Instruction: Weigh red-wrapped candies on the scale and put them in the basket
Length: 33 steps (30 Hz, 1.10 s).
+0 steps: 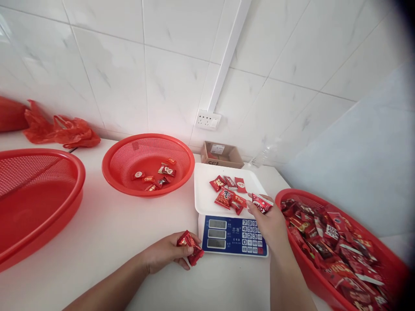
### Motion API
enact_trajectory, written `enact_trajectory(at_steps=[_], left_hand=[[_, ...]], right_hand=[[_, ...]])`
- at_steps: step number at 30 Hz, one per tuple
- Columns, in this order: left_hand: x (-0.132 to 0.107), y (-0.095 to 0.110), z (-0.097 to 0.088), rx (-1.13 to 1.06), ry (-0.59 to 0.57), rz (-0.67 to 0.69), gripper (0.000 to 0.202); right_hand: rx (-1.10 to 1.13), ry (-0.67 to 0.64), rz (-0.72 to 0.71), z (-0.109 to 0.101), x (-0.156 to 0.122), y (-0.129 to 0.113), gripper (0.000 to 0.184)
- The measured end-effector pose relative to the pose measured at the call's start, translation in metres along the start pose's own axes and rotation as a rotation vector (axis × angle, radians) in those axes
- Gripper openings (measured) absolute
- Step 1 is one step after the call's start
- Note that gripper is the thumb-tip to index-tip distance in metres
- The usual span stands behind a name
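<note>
My left hand (173, 252) grips a red snack packet (190, 248) between thumb and fingers, just left of the digital scale (234, 255). Over the right side of the scale's white pan (202, 190), my right hand (267, 216) pinches a red and white snack packet (261, 203). Several small red packets (223, 198) lie grouped on the pan beside my right fingertips. Blue front panel, keypad and three display windows face me; the digits are too faint to read.
A round red basket (112, 181) holding several packets stands left of the scale. Another red basket (78, 172) is at far left, near red plastic bags (69, 131). At right, a red basket (285, 194) is heaped with packets. A cardboard box (223, 154) sits behind the scale.
</note>
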<state>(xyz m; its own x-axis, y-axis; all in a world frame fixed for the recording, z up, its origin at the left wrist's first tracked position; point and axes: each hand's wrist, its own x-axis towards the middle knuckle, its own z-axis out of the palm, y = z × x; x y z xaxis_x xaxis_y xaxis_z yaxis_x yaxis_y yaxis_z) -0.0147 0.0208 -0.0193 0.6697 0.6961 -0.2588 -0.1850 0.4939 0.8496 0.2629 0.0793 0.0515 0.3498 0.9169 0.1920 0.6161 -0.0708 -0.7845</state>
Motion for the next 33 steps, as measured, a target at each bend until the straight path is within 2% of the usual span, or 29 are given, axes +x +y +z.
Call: enact_trajectory(at_steps=[3,10,18,24,27,30,31,33], left_hand=[[0.000,0.001,0.000,0.000,-0.004,-0.003,0.032],[-0.001,-0.001,0.001,0.004,-0.024,0.003,0.036],[0.000,0.001,0.001,0.027,-0.019,-0.005,0.036],[-0.002,0.003,0.002,0.038,-0.016,-0.008,0.036],[-0.002,0.004,0.002,0.037,-0.015,-0.013,0.036],[-0.002,0.004,0.002,0.032,-0.018,-0.014,0.037],[-0.002,0.004,0.002,0.032,-0.018,-0.014,0.037],[-0.002,0.003,0.002,0.034,-0.017,-0.015,0.037]], right_hand=[[0.004,0.016,0.001,-0.004,-0.003,0.004,0.047],[-0.149,-0.006,-0.014,-0.006,-0.005,0.011,0.031],[-0.412,-0.140,-0.096,0.002,0.022,0.003,0.020],[-0.393,-0.202,-0.134,0.010,0.036,0.003,0.019],[-0.377,-0.146,-0.120,0.008,0.034,0.003,0.019],[-0.268,-0.062,-0.095,-0.003,0.024,-0.004,0.025],[-0.206,-0.089,-0.083,-0.008,0.019,-0.007,0.028],[-0.094,-0.258,-0.067,-0.017,0.010,-0.014,0.031]])
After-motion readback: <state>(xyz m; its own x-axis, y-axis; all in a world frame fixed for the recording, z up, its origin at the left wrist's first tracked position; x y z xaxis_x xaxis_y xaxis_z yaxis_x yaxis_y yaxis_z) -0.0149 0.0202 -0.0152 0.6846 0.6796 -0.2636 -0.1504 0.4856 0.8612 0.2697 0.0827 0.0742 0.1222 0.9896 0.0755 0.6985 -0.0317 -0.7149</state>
